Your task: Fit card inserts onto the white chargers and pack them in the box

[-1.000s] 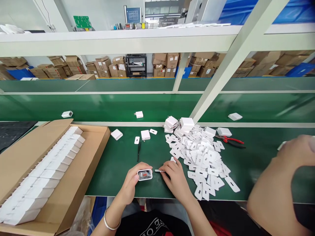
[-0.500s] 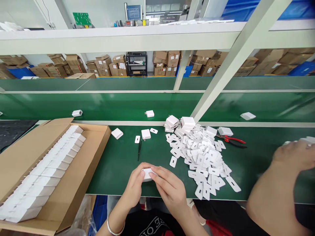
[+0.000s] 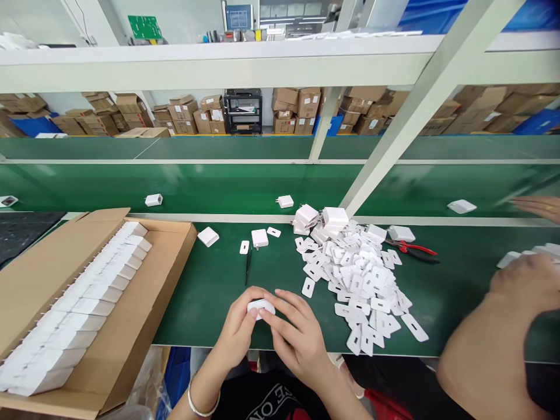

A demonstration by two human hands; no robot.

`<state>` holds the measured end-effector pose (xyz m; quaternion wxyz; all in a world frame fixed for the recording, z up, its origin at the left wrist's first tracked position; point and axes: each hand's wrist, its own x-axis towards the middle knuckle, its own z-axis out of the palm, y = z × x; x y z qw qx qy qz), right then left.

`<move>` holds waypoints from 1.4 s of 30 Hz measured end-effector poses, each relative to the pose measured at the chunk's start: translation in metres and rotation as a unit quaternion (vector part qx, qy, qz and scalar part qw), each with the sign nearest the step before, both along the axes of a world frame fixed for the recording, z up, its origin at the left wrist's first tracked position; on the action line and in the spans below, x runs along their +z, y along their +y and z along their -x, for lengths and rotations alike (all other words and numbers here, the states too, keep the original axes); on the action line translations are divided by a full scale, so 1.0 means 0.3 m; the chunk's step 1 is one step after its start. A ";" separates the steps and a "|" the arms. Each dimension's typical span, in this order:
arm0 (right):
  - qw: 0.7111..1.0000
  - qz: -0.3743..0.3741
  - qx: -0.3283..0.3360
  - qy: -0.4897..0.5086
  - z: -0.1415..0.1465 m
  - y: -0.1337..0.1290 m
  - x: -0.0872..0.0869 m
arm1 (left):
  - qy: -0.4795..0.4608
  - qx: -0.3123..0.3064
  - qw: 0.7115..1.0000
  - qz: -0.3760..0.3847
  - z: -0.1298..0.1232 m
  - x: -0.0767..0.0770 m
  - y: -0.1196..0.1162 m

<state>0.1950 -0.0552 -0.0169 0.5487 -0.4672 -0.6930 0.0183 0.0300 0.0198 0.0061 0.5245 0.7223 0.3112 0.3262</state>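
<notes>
So the green worktop (image 3: 205, 303) takes up most of the near area, and a long green strip (image 3: 219, 186) runs behind it with a few white chargers spaced out along it. Open cardboard box (image 3: 163, 256) on the left, with white chargers lined up in it, prongs pointing toward the box's left side. On the right, a co-worker's arm (image 3: 481, 350) reaches in, its hand by some white pieces.

Big messy pile of white cover plates (image 3: 359, 274) sits right of center, a few chargers at its back edge. The right hand (image 3: 301, 344) is loosely open, fingers bent and apart, one fingertip on the charger. The left hand (image 3: 238, 326) has that charger pinched between thumb and fingers, just above the worktop's front edge.

Red-and-black pliers (image 3: 415, 249) lie just beside the pile. Black tweezers (image 3: 248, 268) lie well left of it, near a couple of loose plates and another charger. The held charger (image 3: 261, 305) is small and white, partly covered by fingers.
</notes>
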 end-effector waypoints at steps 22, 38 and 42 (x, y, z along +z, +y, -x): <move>0.802 0.307 0.135 0.495 0.059 0.025 -0.024 | -0.001 -0.032 0.994 -0.106 0.028 -0.015 -0.008; 0.838 0.216 0.097 0.492 0.106 0.054 -0.017 | 0.052 0.089 0.989 -0.104 -0.002 -0.039 -0.045; 0.833 0.216 0.098 0.500 0.111 0.054 -0.019 | 0.038 0.078 0.991 -0.105 -0.020 -0.040 -0.038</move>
